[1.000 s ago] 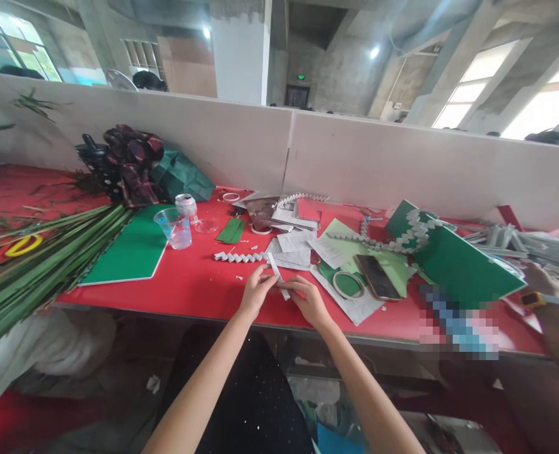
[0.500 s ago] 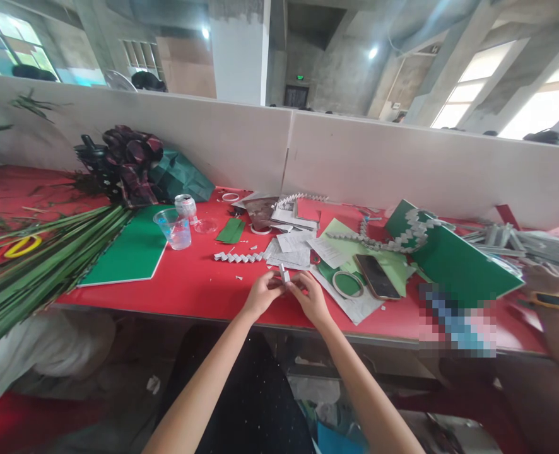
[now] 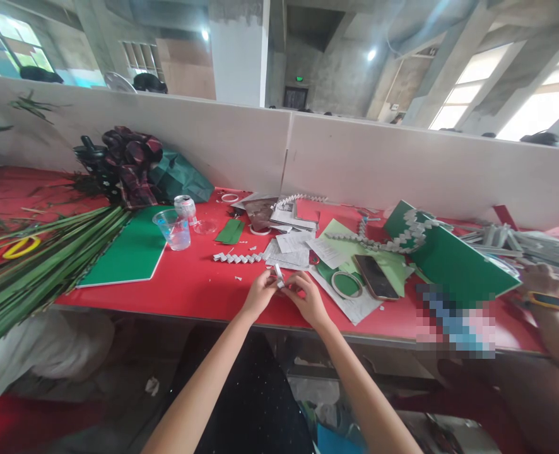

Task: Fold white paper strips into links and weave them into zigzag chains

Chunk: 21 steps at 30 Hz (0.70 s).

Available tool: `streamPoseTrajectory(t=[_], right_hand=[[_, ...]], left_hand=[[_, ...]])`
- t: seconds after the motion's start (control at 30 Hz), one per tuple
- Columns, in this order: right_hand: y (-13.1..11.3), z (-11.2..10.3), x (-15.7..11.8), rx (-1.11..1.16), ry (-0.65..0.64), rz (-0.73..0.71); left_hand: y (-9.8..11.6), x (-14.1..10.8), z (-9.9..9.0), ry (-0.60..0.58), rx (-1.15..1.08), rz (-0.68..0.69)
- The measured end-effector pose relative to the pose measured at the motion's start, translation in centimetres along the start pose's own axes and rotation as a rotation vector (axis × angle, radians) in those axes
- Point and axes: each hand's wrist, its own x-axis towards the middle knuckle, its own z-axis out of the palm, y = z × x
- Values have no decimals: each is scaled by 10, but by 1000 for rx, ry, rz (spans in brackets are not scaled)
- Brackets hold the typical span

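Between my two hands is a small folded paper strip, whitish, held above the front part of the red table. The fingers of my left hand are closed on its left side. My right hand pinches it from the right, low down near the fingertips. Just beyond my left hand lies a zigzag chain of folded paper. Printed paper sheets spread behind my hands. A roll of tape and a dark phone lie to the right of my right hand.
At left are long green leaves, yellow-handled scissors, a green board, a plastic cup and a can. A folded green board stands at right, beside another person's hand. A white partition runs behind.
The paper strip has tilted and shifted slightly left between my fingers. My right hand's fingers have changed their grip a little. Elsewhere on the table things stay put.
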Motion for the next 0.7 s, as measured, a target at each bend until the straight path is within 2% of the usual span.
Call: streamPoseTrajectory(t=[0.17, 0.47, 0.7], right_hand=[[2, 3, -3, -115, -90, -63], [4, 3, -6, -208, -149, -90], [-1, 0, -5, -162, -92, -65]], left_hand=[[3, -1, -2, 120, -63, -12], [-6, 2, -6, 180, -95, 22], [-7, 3, -6, 181, -110, 10]])
